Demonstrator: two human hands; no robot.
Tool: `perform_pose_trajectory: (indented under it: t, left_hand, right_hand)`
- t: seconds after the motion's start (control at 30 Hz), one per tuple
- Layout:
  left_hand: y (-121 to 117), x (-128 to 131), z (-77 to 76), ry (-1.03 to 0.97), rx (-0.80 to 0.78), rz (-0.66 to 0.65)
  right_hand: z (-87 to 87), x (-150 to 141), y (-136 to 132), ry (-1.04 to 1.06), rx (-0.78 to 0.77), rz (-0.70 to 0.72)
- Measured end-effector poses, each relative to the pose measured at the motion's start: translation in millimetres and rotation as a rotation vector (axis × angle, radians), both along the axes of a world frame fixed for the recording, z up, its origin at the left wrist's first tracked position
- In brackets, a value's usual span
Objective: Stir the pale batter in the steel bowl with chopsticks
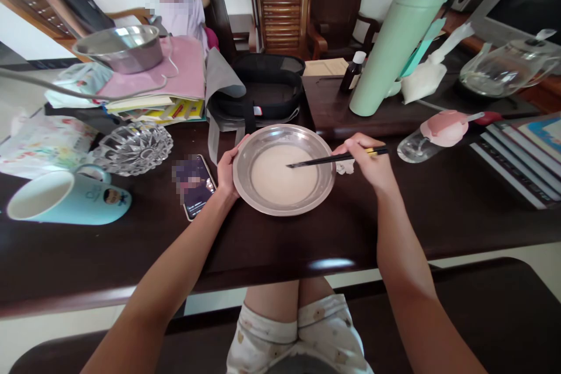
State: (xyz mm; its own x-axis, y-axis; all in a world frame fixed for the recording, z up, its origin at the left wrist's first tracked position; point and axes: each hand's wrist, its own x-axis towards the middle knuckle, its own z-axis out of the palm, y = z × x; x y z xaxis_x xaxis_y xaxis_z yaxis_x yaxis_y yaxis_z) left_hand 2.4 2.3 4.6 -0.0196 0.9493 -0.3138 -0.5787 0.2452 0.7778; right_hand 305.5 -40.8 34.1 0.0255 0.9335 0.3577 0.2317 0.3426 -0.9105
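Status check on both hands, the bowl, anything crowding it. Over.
Left hand holding metal bowl at its left rim. Right hand gripping black chopsticks, tips at pale contents. Close by: crumpled white scrap right of bowl, phone left.

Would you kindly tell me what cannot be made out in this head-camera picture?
All in the head view:
The bottom of the metal bowl: hidden by its pale contents.
Some fingers of the left hand: hidden by the bowl.
Part of the phone: masked by pixelation.
The top of the green thermos: cut off by the upper edge.
Writing on the dark bottle: too small to read.
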Motion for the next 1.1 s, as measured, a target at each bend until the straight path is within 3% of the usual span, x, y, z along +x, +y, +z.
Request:
perform_pose_trajectory:
  t: [0.1, 0.23, 0.43, 0.6, 0.77, 0.97, 1.1]
  left_hand:
    - [0.8, -1.3, -3.0, 0.003, 0.008, 0.003]
    - [2.2, -3.4, -7.1, 0.004, 0.04, -0.028]
    - [0.6, -2.1, -3.6, 0.0, 0.015, -0.028]
    - [-0.2, -0.9, -1.0, 0.022, 0.018, -0.026]
    - [0.8, -2.6, -4.9, 0.029, 0.038, -0.035]
    - [1.6, -4.4, -7.6, 0.018, 0.052, -0.045]
    - [0.3, -3.3, -4.1, 0.02, 0.031, -0.04]
  right_hand:
    - [0.0, 0.9, -0.3, 0.074, -0.02, 0.021]
    - [-0.5, -4.6, -0.4, -0.046, -0.033, 0.139]
    - [0.5, 0.4, -0.6, 0.084, -0.023, -0.011]
    - [2.0, -5.3, -1.4, -0.028, -0.061, 0.157]
    - [2.1, -0.7, -1.7, 0.046, -0.024, -0.003]
    - [1.3, -3.9, -1.6, -0.044, -0.059, 0.122]
    - [1.0, -0.1, -0.9, -0.013, -0.021, 0.013]
